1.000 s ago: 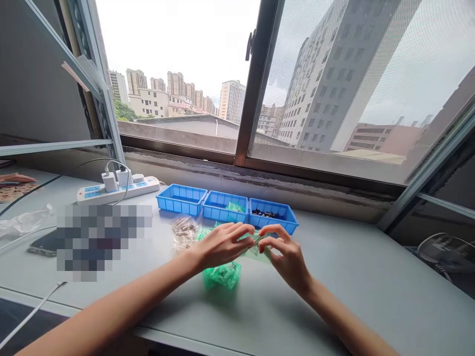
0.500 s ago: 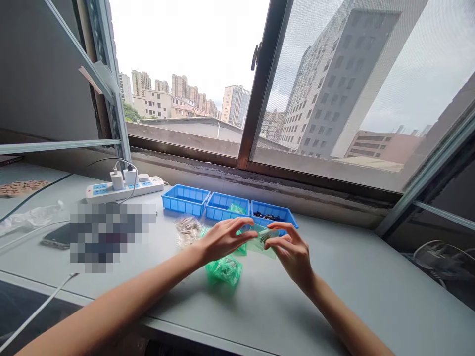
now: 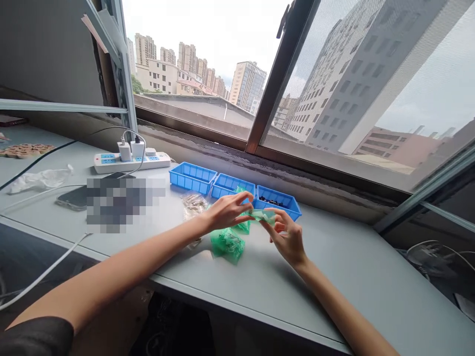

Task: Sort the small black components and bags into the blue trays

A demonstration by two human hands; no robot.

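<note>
Head view: you are holding a small green bag (image 3: 262, 216) between both hands, just above the desk (image 3: 334, 267) and a little short of its far edge by the window. Your left hand (image 3: 227, 212) is pinching the bag's left end with its fingertips together; your right hand (image 3: 286, 238) is clamping the right end from below. The bag's long axis is running left to right between the two hands, neither hand nearer than the other. A fuller green bag (image 3: 227, 244) is lying on the desk just under your left wrist. Three blue trays (image 3: 193, 178) are lining the far edge, beyond your fingers, the rightmost holding dark parts. A power strip (image 3: 131, 161) is sitting toward the far left corner.
</note>
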